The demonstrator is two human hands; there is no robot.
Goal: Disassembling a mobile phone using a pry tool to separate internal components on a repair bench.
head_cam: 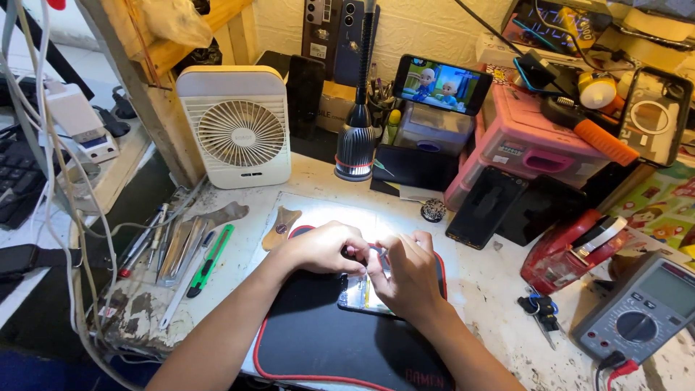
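A scuffed white bench point(492, 289) carries a black mat point(311, 340) under lamp point(356, 137) light. On the mat lies an opened phone point(358, 295). The left hand point(322, 247) pinches at its top edge; the right hand point(409, 275) grips tweezers point(381, 259) over it. A fan point(235, 127), hand tools point(174, 250) and a multimeter point(637, 311) crowd the cluttered corner.

Your left hand point(326, 247) and right hand point(407, 271) meet over the opened phone point(360, 295), fingers bunched together on its upper end; what they pinch is hidden. The phone lies on the black mat point(318, 340). Left of the mat lie a green utility knife point(209, 261) and metal tools point(174, 250); behind it stands the white fan point(235, 127), and right of it a multimeter point(641, 308).
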